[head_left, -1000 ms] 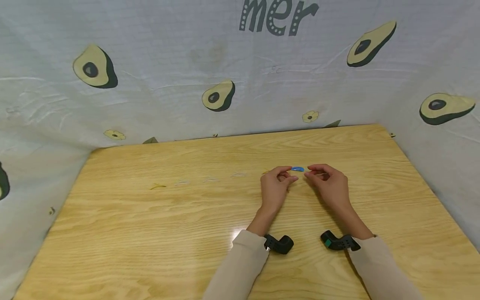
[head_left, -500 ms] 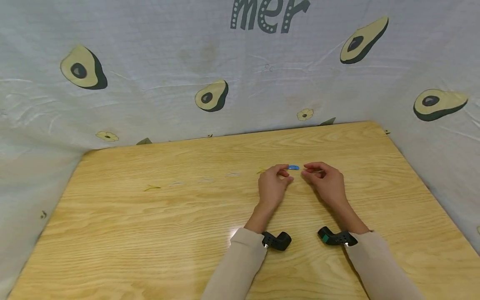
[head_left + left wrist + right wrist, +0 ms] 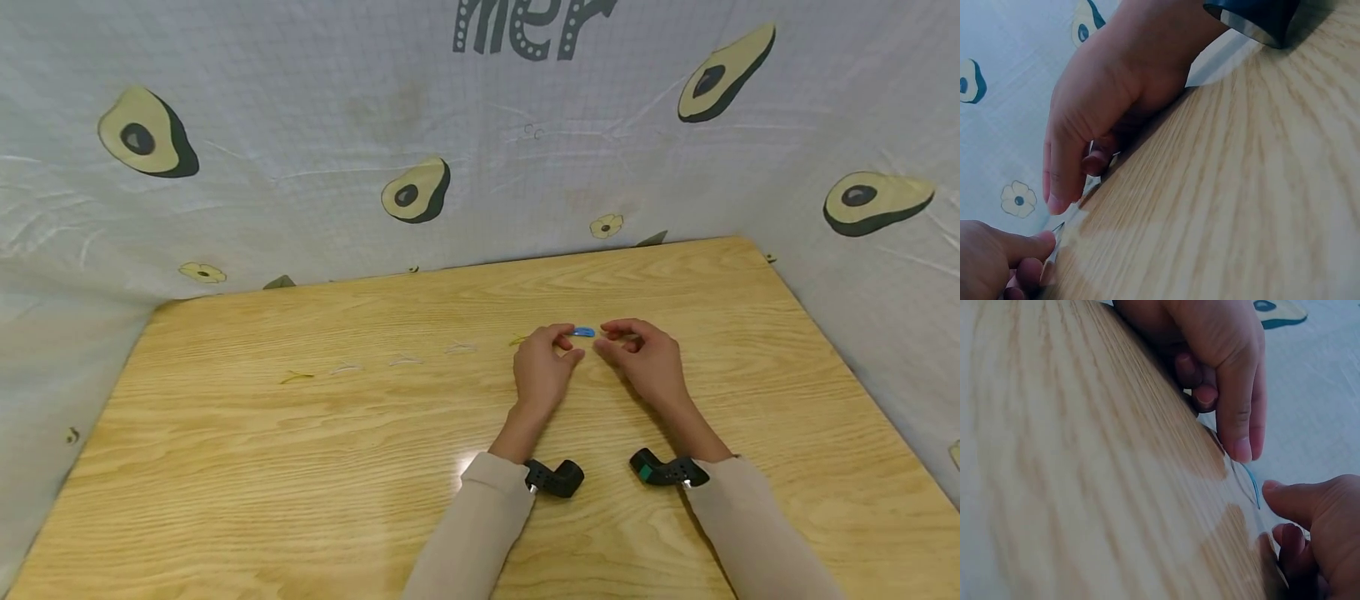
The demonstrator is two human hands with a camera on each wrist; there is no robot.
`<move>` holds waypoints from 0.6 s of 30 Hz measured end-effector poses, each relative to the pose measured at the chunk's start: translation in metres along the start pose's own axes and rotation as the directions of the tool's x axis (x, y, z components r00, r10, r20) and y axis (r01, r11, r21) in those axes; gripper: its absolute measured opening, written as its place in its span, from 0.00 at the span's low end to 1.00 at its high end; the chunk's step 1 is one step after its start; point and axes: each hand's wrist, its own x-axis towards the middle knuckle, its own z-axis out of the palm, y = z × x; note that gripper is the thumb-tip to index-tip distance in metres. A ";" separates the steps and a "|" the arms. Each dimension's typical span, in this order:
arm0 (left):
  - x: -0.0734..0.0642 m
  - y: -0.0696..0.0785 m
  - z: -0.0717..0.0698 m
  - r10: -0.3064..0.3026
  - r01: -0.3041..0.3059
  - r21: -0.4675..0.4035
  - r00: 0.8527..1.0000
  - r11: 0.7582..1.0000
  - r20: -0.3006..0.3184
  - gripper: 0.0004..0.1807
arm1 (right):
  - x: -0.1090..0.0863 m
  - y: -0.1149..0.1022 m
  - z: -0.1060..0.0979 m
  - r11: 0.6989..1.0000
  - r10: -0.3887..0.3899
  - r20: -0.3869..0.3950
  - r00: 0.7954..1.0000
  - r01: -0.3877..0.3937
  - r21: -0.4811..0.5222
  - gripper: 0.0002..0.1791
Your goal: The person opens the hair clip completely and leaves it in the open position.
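A small blue hair clip (image 3: 584, 332) lies on the wooden table between the two hands. In the right wrist view the clip (image 3: 1253, 481) appears edge-on as a thin curved strip. My left hand (image 3: 542, 367) touches the clip's left end with its index fingertip, while its thumb stays apart. Just off the other end is my right hand (image 3: 648, 362), thumb and index finger spaced apart and holding nothing. A yellow forked piece (image 3: 517, 339), perhaps another clip, lies partly hidden behind the left hand.
Leftward in a row lie thin pale pieces (image 3: 461, 347) and a yellow piece (image 3: 297, 377), too small to identify surely. Behind the table (image 3: 300, 483) hangs a white cloth (image 3: 300, 217) printed with avocados. Each wrist wears a black band with a camera (image 3: 555, 479).
The head view has turned slightly right and down, shifting everything a little left and up in it. The hands and the blue clip keep nearly the same places relative to each other.
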 end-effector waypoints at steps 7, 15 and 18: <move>0.001 0.002 0.001 -0.033 0.033 0.031 0.999 0.999 0.017 0.20 | 0.004 -0.003 0.003 0.996 -0.015 -0.013 1.000 0.013 -0.090 0.16; 0.002 0.005 0.001 -0.056 0.055 0.050 0.998 0.997 0.023 0.20 | 0.008 -0.006 0.006 0.986 -0.044 -0.001 0.999 0.043 -0.160 0.14; 0.002 0.005 0.001 -0.042 0.042 0.047 0.999 0.998 0.013 0.20 | 0.009 -0.007 0.005 0.982 -0.043 0.016 0.999 0.045 -0.184 0.14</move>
